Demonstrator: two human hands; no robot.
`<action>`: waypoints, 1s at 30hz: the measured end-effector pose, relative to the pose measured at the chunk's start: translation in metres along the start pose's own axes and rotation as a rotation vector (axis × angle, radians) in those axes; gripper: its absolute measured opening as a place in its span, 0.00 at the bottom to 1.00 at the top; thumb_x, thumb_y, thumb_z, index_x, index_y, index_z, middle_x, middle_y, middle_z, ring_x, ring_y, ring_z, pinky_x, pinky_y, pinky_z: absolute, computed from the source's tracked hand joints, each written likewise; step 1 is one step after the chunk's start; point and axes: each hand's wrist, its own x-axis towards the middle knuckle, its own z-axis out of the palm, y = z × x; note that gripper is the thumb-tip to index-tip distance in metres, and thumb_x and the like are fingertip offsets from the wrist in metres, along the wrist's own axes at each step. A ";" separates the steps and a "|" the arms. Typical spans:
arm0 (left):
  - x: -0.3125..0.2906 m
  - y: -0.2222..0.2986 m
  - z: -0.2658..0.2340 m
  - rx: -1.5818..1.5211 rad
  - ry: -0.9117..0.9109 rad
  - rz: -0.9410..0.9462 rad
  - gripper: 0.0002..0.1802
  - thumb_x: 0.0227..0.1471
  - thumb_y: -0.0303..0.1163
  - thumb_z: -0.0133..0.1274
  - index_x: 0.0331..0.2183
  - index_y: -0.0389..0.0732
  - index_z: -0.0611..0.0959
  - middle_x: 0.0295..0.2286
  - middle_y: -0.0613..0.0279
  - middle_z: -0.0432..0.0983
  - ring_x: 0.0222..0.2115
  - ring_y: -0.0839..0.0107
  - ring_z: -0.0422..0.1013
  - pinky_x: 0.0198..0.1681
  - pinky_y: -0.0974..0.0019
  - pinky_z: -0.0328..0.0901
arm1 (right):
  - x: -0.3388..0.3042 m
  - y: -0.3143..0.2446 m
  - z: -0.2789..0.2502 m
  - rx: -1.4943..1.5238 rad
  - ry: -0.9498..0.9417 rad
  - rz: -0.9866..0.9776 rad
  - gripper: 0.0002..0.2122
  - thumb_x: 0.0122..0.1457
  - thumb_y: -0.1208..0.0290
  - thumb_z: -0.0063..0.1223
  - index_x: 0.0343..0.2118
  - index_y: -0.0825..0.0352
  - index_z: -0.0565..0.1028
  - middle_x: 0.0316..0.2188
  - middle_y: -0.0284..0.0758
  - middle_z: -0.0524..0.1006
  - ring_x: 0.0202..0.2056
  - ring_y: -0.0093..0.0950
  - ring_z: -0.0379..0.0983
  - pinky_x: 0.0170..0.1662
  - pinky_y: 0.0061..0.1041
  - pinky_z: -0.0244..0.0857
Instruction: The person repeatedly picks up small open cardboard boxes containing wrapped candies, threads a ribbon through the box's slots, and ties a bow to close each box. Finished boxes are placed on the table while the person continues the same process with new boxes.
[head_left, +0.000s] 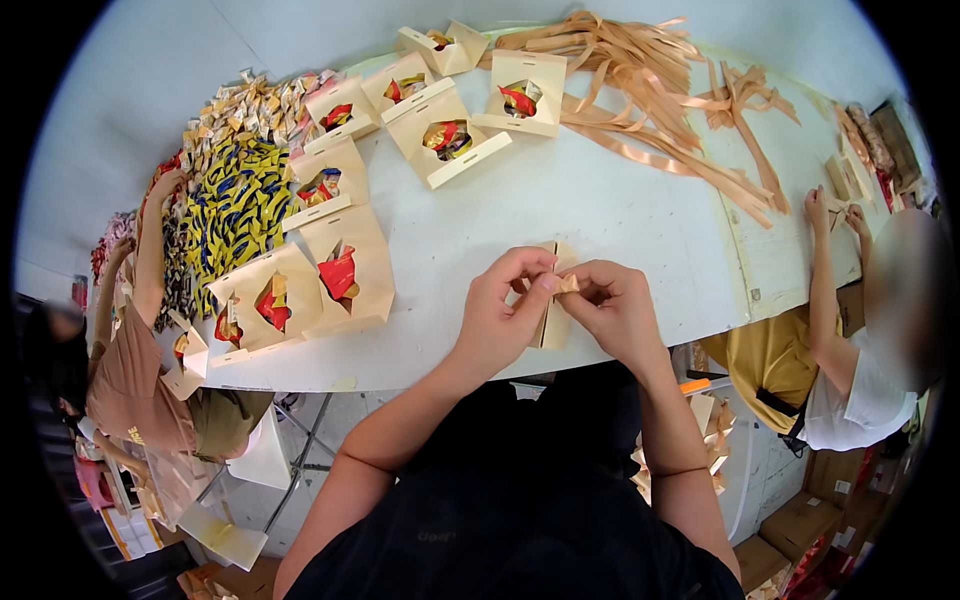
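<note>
From where I stand, I see the person's left hand and right hand close together, almost meeting at the fingertips. Both pinch a short tan ribbon, thumb against finger, above a cream box that lies on the white table. The box is near the table edge, just before the body, I think so that the elbows can remain low and the eyes look straight down. The two hands come from opposite sides, which probably lets each one control its own part of the ribbon. What the hidden fingers do, I cannot tell.

More ribbons lie in a loose heap beyond the hands, perhaps put so for easy taking one by one. To the left, several filled boxes stand or lean in a curve; through their holes, red and yellow wrappers are visible. They seem kept aside to leave working room. Farther left are the yellow-and-blue sweets, where a co-worker reaches over the heaps. At the right, another co-worker handles something small, too tiny for me to name.
</note>
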 end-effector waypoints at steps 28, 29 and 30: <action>-0.065 0.027 -0.021 0.327 0.157 0.250 0.09 0.55 0.22 0.71 0.39 0.37 0.90 0.39 0.55 0.85 0.40 0.59 0.81 0.47 0.61 0.74 | -0.100 -0.008 -0.083 -0.001 0.099 -0.145 0.06 0.66 0.78 0.56 0.31 0.70 0.77 0.28 0.33 0.76 0.31 0.23 0.71 0.35 0.24 0.63; -0.076 0.030 -0.032 0.409 0.195 0.374 0.12 0.52 0.22 0.72 0.40 0.38 0.90 0.38 0.55 0.85 0.39 0.58 0.81 0.47 0.60 0.75 | -0.121 -0.005 -0.109 -0.064 0.126 -0.270 0.09 0.62 0.71 0.61 0.26 0.68 0.77 0.23 0.32 0.75 0.27 0.25 0.70 0.31 0.27 0.62; -0.089 0.034 -0.046 0.498 0.241 0.495 0.15 0.50 0.21 0.74 0.41 0.39 0.90 0.38 0.55 0.85 0.39 0.57 0.82 0.46 0.58 0.76 | -0.146 -0.006 -0.139 -0.012 0.122 -0.288 0.12 0.59 0.65 0.65 0.23 0.65 0.76 0.20 0.31 0.75 0.22 0.26 0.69 0.28 0.28 0.60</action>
